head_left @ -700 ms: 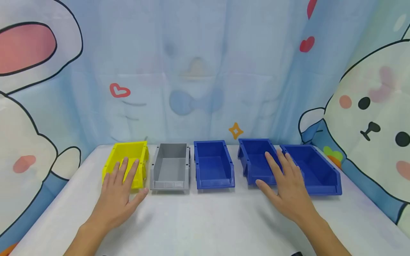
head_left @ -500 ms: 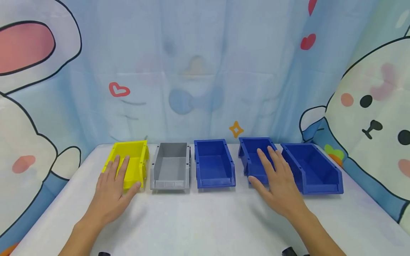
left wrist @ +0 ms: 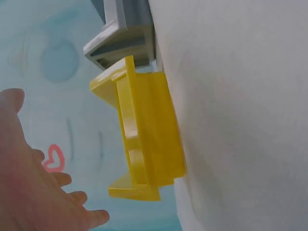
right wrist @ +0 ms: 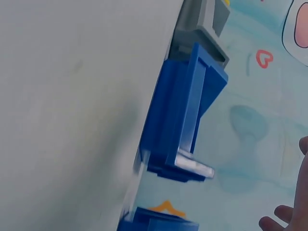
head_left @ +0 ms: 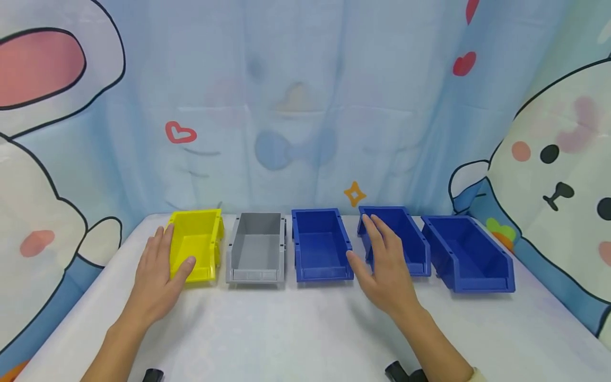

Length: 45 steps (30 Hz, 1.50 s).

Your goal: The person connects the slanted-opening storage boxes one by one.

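Both hands hover above the row with nothing grasped, so I read the step as lining up over the bins rather than handling them. The left hand [head_left: 154, 284] has its left fingers [head_left: 166, 246] straight with the thumb spread, holding nothing; the yellow bin [head_left: 205, 271] lies below and to their right, its left side hidden behind them in my head view. The right hand [head_left: 389, 278] has its right fingers [head_left: 375, 241] fairly straight, thumb out, also holding nothing; the middle blue bin [head_left: 324, 273] is just left of them by the thumb, and the fourth blue bin [head_left: 416, 268] lies below and to their right. My wrist views show space between fingers and bins, so I see no contact. To grip one, I judge I would need the fingers lowered and curled round a wall. The grey bin [head_left: 255, 275] stands between the two sets of fingers; the rightmost blue bin [head_left: 484, 284] is farther right, so close beside its neighbour that I cannot tell whether they touch, which could crowd my fingers there. All stand on the white counter [head_left: 267, 339]. Beyond the fingers, the printed curtain [head_left: 305, 79] hangs behind the row and would limit reaching past it.
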{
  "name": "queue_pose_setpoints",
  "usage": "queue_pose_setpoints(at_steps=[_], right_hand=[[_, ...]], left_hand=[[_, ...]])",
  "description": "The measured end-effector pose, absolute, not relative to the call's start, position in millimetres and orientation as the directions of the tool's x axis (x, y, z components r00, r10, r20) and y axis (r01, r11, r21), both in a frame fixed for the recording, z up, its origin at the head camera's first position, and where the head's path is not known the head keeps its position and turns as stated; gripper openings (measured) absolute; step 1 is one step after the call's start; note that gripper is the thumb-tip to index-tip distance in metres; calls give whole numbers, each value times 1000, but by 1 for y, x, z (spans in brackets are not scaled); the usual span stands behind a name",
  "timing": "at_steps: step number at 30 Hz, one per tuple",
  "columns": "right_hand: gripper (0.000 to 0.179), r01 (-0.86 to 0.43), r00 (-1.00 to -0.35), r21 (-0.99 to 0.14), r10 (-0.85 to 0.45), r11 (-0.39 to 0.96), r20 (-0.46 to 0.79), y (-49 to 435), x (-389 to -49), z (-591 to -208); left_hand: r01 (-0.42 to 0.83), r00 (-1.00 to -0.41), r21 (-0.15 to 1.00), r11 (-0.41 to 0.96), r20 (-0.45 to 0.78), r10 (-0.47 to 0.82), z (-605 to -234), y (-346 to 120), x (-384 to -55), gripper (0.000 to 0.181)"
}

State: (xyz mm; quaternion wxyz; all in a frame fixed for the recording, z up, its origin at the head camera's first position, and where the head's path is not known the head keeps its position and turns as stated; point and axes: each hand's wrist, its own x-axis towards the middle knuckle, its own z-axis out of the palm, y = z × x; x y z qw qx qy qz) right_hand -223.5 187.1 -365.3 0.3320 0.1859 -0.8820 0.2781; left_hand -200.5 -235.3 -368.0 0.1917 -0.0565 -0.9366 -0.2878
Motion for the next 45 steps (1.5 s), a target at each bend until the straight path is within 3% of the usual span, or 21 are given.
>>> queue_pose_setpoints(at_steps=[11, 19, 25, 32, 36, 45], right_hand=[[68, -554, -674, -429, -82, 714, 734, 155, -236, -374], [65, -524, -729, -505, -54, 686, 683, 138, -242, -381], [59, -543, -726, -511, -66, 666, 684, 121, -243, -381], [55, -600, -685, -485, -95, 636, 722, 105, -245, -377], [52, -596, -707, -490, -126, 636, 696, 96, -245, -376], [49, -577, -758, -503, -194, 643, 622, 76, -242, -376]], left_hand=[[112, -944, 603, 790, 312, -105, -375, -247, -207, 86], [-3, -968, 667, 745, 185, -169, -377, -257, -215, 87], [-50, -978, 729, 683, 102, -181, -382, -264, -223, 93], [-27, -974, 728, 685, 134, -181, -388, -262, -235, 108], [-11, -971, 713, 701, 160, -178, -392, -261, -237, 106], [-57, -979, 732, 679, 91, -180, -397, -259, -238, 104]])
